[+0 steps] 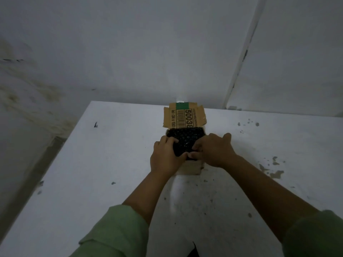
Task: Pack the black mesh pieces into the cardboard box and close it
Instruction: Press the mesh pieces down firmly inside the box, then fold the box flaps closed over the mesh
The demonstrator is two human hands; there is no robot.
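Observation:
A small cardboard box [191,168] sits near the far middle of the white table, its printed lid flap [184,116] standing open at the back. Black mesh pieces [185,137] fill the box to its top. My left hand [165,154] lies on the left side of the mesh, fingers curled over it. My right hand [213,149] rests on the right side, fingertips meeting the left hand's thumb at the near edge of the mesh. Both hands hide the near half of the box opening.
The white table [111,164] has chipped dark spots [274,169] on its right side and a small dark mark [95,124] at the left. Grey walls stand close behind and to the left. A white pipe [239,60] runs up the right wall.

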